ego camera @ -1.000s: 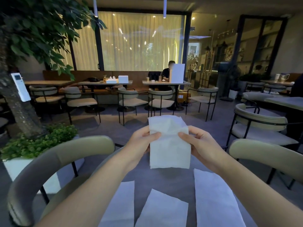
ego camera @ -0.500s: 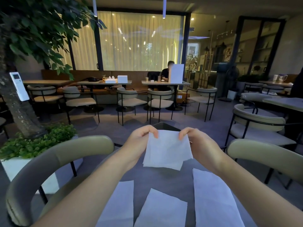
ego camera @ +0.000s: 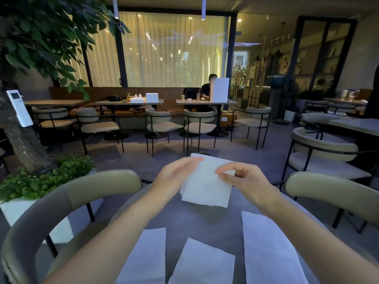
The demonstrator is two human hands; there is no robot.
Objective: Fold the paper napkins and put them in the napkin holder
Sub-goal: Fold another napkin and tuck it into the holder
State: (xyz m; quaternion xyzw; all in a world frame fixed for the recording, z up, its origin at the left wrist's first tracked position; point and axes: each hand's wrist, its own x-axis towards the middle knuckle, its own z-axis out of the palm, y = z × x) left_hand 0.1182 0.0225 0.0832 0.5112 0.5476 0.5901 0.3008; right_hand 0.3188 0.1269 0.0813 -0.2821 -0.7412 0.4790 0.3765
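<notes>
We held one folded napkin (ego camera: 207, 183) up over the far part of the round grey table (ego camera: 205, 222), clear of the surface. Our left hand (ego camera: 176, 176) lay along its left edge, fingers nearly flat and extended, top left corner under the fingertips; whether the thumb pinched behind the paper we couldn't tell. Our right hand (ego camera: 244, 180) was curled at the right edge, thumb and forefinger pinching the paper near the upper right corner. The napkin looked doubled, layered edges showing at the lower left. A dark edge (ego camera: 203, 153) poked up just behind the napkin's top; what it was we couldn't tell, mostly hidden.

Three more napkins lay flat on the near table: left sheet (ego camera: 147, 257), middle sheet (ego camera: 203, 263) tilted, right sheet (ego camera: 266, 249) longest. All apart from each other and from the held one.

Beige chair backs curved at left (ego camera: 61, 201) and right (ego camera: 332, 193) of the table.
</notes>
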